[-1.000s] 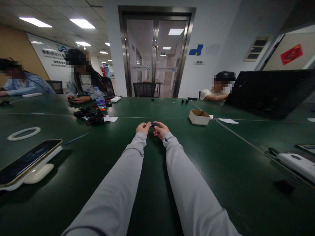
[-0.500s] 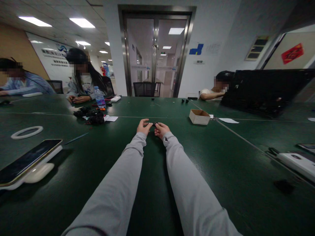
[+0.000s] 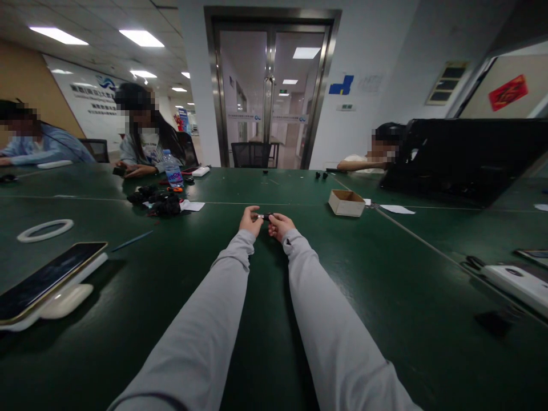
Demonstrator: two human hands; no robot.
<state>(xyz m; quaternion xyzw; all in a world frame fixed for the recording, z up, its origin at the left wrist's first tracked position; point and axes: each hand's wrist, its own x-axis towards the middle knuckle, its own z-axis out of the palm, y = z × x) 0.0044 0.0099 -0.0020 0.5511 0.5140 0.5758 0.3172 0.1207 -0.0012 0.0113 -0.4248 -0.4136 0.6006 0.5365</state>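
Note:
Between my hands, just above the green table [image 3: 274,285], is a small dark rod-like piece [image 3: 266,217] with a silvery left end. My left hand [image 3: 251,221] pinches that silvery end between thumb and fingers. On the other side, my right hand [image 3: 280,226] grips the dark end, its fingers curled. The piece lies level across the gap, and my fingertips hide both its ends. It is too small for me to tell its exact kind.
Left are a phone [image 3: 51,279] on a white stand, a white ring [image 3: 45,230] and a thin blue stick [image 3: 132,240]. Farther off stand a bottle [image 3: 173,171], a black bundle [image 3: 158,201] and an open box [image 3: 346,204]. Three people sit around the table; a large black panel [image 3: 462,162] rises right.
More of the piece's silvery left end shows between my hands, which stay nearly in place. Across the table, a person at left has lifted a dark object slightly.

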